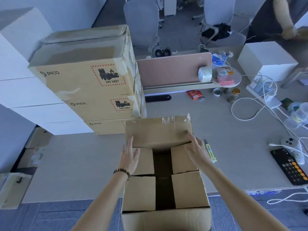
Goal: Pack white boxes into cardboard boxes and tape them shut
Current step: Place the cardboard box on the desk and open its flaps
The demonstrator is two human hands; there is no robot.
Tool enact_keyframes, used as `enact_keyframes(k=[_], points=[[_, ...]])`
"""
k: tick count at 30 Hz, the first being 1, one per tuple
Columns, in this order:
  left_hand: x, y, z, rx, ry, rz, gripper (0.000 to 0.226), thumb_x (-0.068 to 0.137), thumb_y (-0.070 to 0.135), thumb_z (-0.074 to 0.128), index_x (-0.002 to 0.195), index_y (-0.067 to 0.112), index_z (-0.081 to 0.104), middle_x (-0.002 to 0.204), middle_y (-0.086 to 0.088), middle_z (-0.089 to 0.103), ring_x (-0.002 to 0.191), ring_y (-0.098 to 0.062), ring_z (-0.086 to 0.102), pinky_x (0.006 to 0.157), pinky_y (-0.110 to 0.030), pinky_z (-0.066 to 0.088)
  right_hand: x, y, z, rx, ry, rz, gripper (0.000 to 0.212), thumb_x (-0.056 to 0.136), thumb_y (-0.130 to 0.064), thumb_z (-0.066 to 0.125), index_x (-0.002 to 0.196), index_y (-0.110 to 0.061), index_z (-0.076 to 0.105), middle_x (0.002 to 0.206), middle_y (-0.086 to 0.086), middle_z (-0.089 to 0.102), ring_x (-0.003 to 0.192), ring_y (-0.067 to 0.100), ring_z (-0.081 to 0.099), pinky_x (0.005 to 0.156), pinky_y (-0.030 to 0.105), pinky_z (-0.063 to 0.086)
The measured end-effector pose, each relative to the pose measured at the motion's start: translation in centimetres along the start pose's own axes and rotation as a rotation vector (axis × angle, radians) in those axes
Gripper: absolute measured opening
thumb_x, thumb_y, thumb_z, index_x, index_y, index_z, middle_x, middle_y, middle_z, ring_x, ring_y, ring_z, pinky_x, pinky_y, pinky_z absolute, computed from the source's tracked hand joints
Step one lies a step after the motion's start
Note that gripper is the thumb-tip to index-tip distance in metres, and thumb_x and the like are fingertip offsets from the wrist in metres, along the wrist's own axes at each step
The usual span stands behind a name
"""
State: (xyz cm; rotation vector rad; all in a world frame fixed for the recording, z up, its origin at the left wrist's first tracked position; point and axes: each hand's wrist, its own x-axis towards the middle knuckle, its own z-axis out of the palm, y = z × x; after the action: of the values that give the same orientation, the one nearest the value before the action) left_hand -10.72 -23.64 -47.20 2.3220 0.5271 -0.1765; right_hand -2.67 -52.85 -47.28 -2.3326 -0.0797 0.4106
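Note:
A brown cardboard box (186, 189) stands at the table's front edge, its two short flaps folded in with a dark gap between them. Its far long flap (158, 132) stands tilted up. My left hand (130, 157) touches that flap's left edge with straight fingers. My right hand (196, 152) touches its right edge, fingers also straight. A stack of three taped PICO cardboard boxes (86, 77) rises at the left behind it. White boxes (21, 90) are stacked at the far left, and another white box (266, 59) sits at the back right. A roll of clear tape (204, 74) stands beside the pink divider.
A yellow box cutter (210, 151) lies just right of my right hand. A phone (290, 165), a remote and white cables lie at the right. A pink divider (171, 69), small items and a jar sit behind. More cartons sit on the floor at the left.

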Motion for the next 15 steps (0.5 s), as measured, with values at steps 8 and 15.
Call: enact_keyframes(k=[8,15], points=[[1.4,-1.1,1.0,0.126,0.084,-0.085,0.031,0.105,0.045,0.025,0.129,0.037,0.043,0.115,0.002,0.06,0.104,-0.022,0.059,0.085,-0.039,0.05,0.9,0.2,1.8,0.073,0.007,0.09,0.027,0.104,-0.036,0.033,0.125,-0.051,0.038,0.114,0.004,0.055,0.091,0.021,0.057,0.076,0.037,0.043],[2.7,-1.1,0.9,0.198,0.177,-0.129,0.024,0.104,0.047,0.024,0.092,0.032,0.038,0.089,0.007,0.055,0.071,-0.02,0.059,0.06,-0.033,0.048,1.6,-0.2,2.9,-0.002,0.121,0.085,0.013,0.108,-0.033,0.033,0.11,-0.03,0.045,0.124,-0.003,0.047,0.08,0.024,0.059,0.067,0.035,0.04]])
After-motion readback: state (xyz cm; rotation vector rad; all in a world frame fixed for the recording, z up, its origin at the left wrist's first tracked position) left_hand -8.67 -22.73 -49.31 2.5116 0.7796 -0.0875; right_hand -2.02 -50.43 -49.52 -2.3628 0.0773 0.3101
